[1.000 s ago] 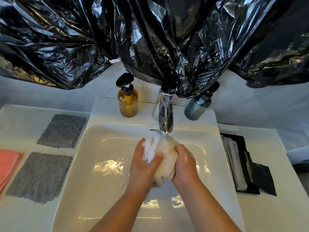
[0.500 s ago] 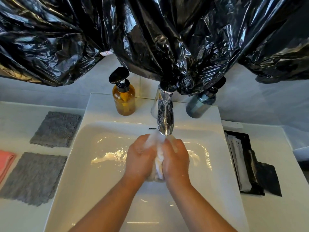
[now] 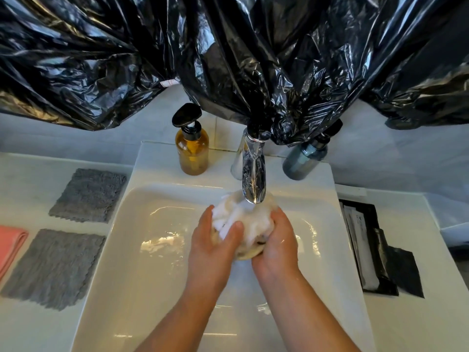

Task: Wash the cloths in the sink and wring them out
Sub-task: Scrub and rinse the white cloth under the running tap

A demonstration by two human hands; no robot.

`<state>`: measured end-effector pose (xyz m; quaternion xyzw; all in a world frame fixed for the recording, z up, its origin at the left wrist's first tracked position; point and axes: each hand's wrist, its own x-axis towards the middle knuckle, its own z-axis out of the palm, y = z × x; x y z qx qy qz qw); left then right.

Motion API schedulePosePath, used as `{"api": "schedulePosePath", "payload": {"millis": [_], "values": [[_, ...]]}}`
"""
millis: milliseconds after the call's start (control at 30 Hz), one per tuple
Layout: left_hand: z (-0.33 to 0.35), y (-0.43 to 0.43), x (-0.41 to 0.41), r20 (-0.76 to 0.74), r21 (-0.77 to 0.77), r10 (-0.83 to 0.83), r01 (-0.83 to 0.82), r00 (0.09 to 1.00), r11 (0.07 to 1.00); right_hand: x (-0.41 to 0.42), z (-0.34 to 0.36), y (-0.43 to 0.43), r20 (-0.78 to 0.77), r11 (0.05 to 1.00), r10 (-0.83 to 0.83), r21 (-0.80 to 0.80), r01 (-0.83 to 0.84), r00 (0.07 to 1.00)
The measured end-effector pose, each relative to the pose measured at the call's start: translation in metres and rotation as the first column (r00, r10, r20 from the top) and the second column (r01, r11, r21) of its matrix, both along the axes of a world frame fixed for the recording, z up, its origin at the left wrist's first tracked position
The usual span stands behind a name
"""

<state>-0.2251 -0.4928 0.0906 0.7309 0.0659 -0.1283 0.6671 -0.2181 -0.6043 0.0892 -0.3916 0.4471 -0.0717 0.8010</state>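
Directly under the chrome faucet (image 3: pixel 252 174), the left hand (image 3: pixel 212 246) and right hand (image 3: pixel 276 243) each curl round a bunched, sudsy white cloth (image 3: pixel 250 219) (wet, lumpy) above the glossy white sink (image 3: pixel 142 250); left of the faucet lie two nubbly grey cloths (image 3: pixel 87 195).

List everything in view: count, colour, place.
sink: 1, white, centre
faucet: 1, chrome, behind basin
white cloth: 1, white, bunched under faucet
grey cloths: 2, grey, flat on left counter
pink cloth: 1, pink, counter's left edge
pump bottle: 1, amber, black pump, left of faucet
second bottle: 1, blue-grey, right of faucet, top hidden
plastic sheeting: black, hanging above
packaging: count unclear, black and white, right counter
left hand: 1, grips white cloth
right hand: 1, grips white cloth
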Motion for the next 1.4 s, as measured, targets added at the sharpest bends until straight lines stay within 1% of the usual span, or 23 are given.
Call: {"api": "schedulePosePath", "payload": {"millis": [67, 133, 200, 233, 300, 367, 467, 533, 600, 633, 667, 700, 767, 833, 867, 933, 1000, 1067, 1133, 1167, 1233, 1333, 1400], "values": [[0.004, -0.003, 0.003, -0.02, -0.063, 0.056, -0.058, 0.998, 0.996, -0.008, 0.004, 0.001, 0.063, 0.995, 0.094, -0.039, -0.092, 0.994], [0.003, 0.001, 0.013, -0.057, -0.11, 0.104, -0.11, 0.993, 0.988, -0.013, 0.006, -0.002, 0.049, 0.961, 0.24, -0.156, -0.23, 0.97], [0.002, 0.005, 0.022, -0.101, -0.153, 0.084, -0.098, 0.991, 0.983, -0.016, 0.009, -0.009, -0.024, 0.863, 0.391, -0.336, -0.376, 0.92], [0.002, 0.006, 0.024, -0.114, -0.159, 0.059, -0.076, 0.992, 0.984, -0.018, 0.01, -0.013, -0.039, 0.828, 0.429, -0.382, -0.411, 0.902], [0.001, 0.005, 0.028, -0.115, -0.154, 0.028, -0.046, 0.993, 0.987, -0.021, 0.009, -0.015, -0.007, 0.829, 0.447, -0.372, -0.417, 0.894], [0.0, 0.001, 0.034, -0.117, -0.14, 0.056, -0.073, 0.992, 0.987, -0.027, 0.004, -0.009, -0.019, 0.806, 0.483, -0.381, -0.453, 0.876], [0.0, -0.007, 0.041, -0.102, -0.115, 0.105, -0.116, 0.989, 0.987, -0.031, 0.001, 0.005, -0.095, 0.745, 0.454, -0.506, -0.435, 0.886], [-0.002, -0.012, 0.041, -0.091, -0.101, 0.09, -0.099, 0.992, 0.99, -0.026, 0.0, 0.013, -0.191, 0.679, 0.382, -0.607, -0.414, 0.904], [-0.005, -0.016, 0.039, -0.101, -0.095, 0.086, -0.096, 0.991, 0.991, -0.018, 0.006, 0.015, -0.285, 0.589, 0.314, -0.69, -0.422, 0.906], [-0.007, -0.017, 0.038, -0.1, -0.075, 0.084, -0.092, 0.991, 0.993, -0.013, 0.008, 0.015, -0.298, 0.584, 0.291, -0.697, -0.416, 0.909], [-0.008, -0.018, 0.037, -0.093, -0.031, 0.086, -0.09, 0.992, 0.995, -0.007, 0.01, 0.013, -0.312, 0.605, 0.267, -0.682, -0.41, 0.912], [-0.008, -0.018, 0.037, -0.086, 0.029, 0.08, -0.078, 0.993, 0.997, -0.002, 0.011, 0.011, -0.323, 0.644, 0.239, -0.653, -0.398, 0.916], [-0.003, -0.018, 0.034, -0.06, 0.126, 0.05, -0.042, 0.997, 0.991, 0.007, 0.011, 0.003, -0.347, 0.679, 0.209, -0.622, -0.391, 0.914], [0.002, -0.016, 0.031, -0.039, 0.167, -0.017, 0.023, 0.999, 0.986, 0.011, 0.011, -0.003, -0.322, 0.749, 0.204, -0.557, -0.359, 0.924], [0.002, -0.014, 0.028, -0.028, 0.156, -0.039, 0.043, 0.999, 0.987, 0.011, 0.01, -0.005, -0.305, 0.795, 0.199, -0.506, -0.336, 0.931], [0.0, -0.01, 0.022, -0.033, 0.081, -0.04, 0.042, 0.999, 0.996, 0.006, 0.007, -0.01, -0.25, 0.87, 0.179, -0.41, -0.272, 0.951], [-0.002, -0.005, 0.014, -0.075, 0.012, -0.007, 0.008, 0.997, 1.0, -0.002, 0.003, -0.011, -0.119, 0.93, 0.151, -0.318, -0.182, 0.981], [0.0, -0.005, 0.011, -0.138, -0.165, 0.025, -0.048, 0.99, 0.985, -0.012, 0.006, -0.01, 0.016, 0.963, 0.163, -0.22, -0.155, 0.987], [0.001, -0.005, 0.015, -0.202, -0.287, 0.083, -0.141, 0.976, 0.948, -0.021, 0.011, -0.005, 0.059, 0.945, 0.263, -0.218, -0.244, 0.963], [0.003, -0.005, 0.019, -0.209, -0.27, 0.119, -0.175, 0.971, 0.947, -0.024, 0.014, -0.003, 0.042, 0.925, 0.309, -0.247, -0.29, 0.95], [0.005, -0.006, 0.026, -0.143, -0.187, 0.152, -0.177, 0.978, 0.966, -0.027, 0.014, 0.0, -0.023, 0.882, 0.331, -0.346, -0.318, 0.943], [0.006, -0.011, 0.03, -0.051, -0.063, 0.121, -0.124, 0.991, 0.99, -0.026, 0.017, 0.004, -0.071, 0.836, 0.3, -0.462, -0.298, 0.951], [0.003, -0.014, 0.032, 0.017, 0.067, 0.063, -0.064, 0.998, 0.996, -0.027, 0.016, 0.008, -0.179, 0.73, 0.312, -0.583, -0.356, 0.933]]}}
